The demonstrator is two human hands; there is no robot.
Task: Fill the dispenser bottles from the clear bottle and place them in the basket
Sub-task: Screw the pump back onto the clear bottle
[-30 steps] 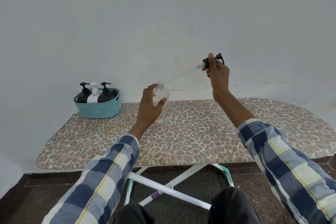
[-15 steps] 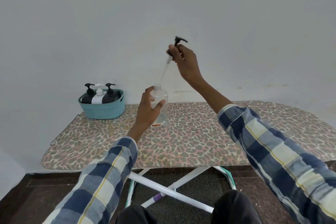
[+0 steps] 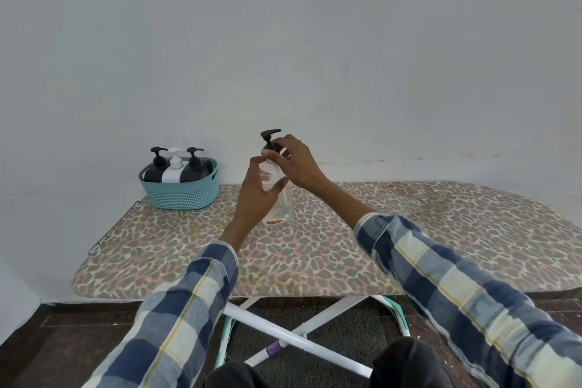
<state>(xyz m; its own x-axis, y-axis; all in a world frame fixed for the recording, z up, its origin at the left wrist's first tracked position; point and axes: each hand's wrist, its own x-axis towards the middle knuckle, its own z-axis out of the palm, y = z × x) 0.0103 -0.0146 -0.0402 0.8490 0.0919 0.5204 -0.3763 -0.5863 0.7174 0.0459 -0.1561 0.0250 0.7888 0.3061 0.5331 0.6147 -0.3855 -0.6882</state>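
A clear bottle (image 3: 282,201) stands upright on the leopard-print ironing board (image 3: 330,255). My left hand (image 3: 256,198) is curled round its body. My right hand (image 3: 294,164) pinches the collar of a black pump head (image 3: 270,138) that sits on the bottle's neck, with its tube down inside the bottle. At the board's far left a teal basket (image 3: 181,195) holds two black dispenser bottles (image 3: 156,167) (image 3: 193,167) with a white dispenser bottle (image 3: 174,167) between them.
The board stands against a plain white wall (image 3: 315,41). Its white crossed legs (image 3: 293,337) show below the front edge, over a dark floor. My knees are at the bottom of the view.
My right hand has brought the pump down from above the bottle, sliding its tube into the neck until the head sits on top. My left hand has kept hold of the bottle.
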